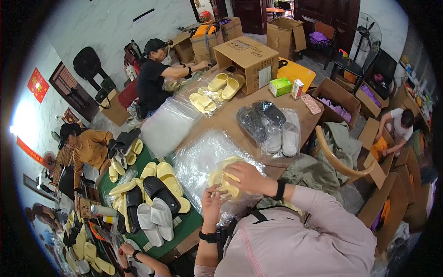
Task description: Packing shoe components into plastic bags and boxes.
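A pale yellow slipper (227, 183) lies over clear plastic bags in front of me. My right hand (247, 177) is closed over it from above. At its near left edge my left hand (213, 203) has its fingers bent against thin clear plastic beside the slipper; the exact grip is partly hidden by glare. A heap of clear plastic bags (196, 154) spreads under and beyond my hands. Left of them, yellow slippers (168, 177), a black slipper (160, 193) and light grey slippers (161, 217) lie on a green surface (196, 220).
Ahead lie bagged dark grey slippers (252, 123), bagged white slippers (290, 138) and yellow slippers (226, 87) by an open cardboard box (247, 62). A green small box (280, 86) and a phone (311, 104) stand near. Co-workers sit around; a curved wooden chair rail (339, 161) is at right.
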`<state>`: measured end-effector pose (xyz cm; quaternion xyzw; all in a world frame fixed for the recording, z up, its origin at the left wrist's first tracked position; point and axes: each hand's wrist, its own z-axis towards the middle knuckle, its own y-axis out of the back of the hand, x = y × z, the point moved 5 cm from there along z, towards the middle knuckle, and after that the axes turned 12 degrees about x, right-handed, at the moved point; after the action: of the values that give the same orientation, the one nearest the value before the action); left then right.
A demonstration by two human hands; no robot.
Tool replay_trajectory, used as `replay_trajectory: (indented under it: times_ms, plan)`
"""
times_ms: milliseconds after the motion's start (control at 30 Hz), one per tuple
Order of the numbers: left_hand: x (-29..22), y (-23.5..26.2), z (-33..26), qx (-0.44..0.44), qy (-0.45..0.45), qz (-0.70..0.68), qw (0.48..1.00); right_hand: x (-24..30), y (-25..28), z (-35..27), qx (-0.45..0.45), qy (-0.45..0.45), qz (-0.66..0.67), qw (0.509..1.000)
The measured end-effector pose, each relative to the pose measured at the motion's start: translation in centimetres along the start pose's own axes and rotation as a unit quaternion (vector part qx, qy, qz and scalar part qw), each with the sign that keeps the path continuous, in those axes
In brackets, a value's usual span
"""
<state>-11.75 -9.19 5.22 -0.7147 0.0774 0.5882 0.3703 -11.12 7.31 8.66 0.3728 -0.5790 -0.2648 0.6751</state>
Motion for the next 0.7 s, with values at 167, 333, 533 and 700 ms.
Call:
replay_trajectory:
  times_ms: [167, 333, 533, 700]
  plan:
    - [1.9, -0.5, 0.3, 0.05, 0.029, -0.067, 0.996, 4.3, 0.8, -3.9, 0.043, 0.145, -0.175, 0.973]
    - [0.7, -1.7, 1.4, 0.06, 0.006, -0.054, 0.997, -1.3, -2.2, -4.8, 0.047, -0.016, -0.104, 0.993]
    - [3.9, 4.4, 2.6, -0.065, -0.071, -0.009, 0.995, -2.8, -1.9, -4.2, 0.028, 0.093, -0.059, 0.994]
    - [8.7, 10.1, 3.0, -0.138, 0.082, 0.066, 0.985, -1.8, -3.0, -3.2, 0.116, 0.189, 0.009, 0.975]
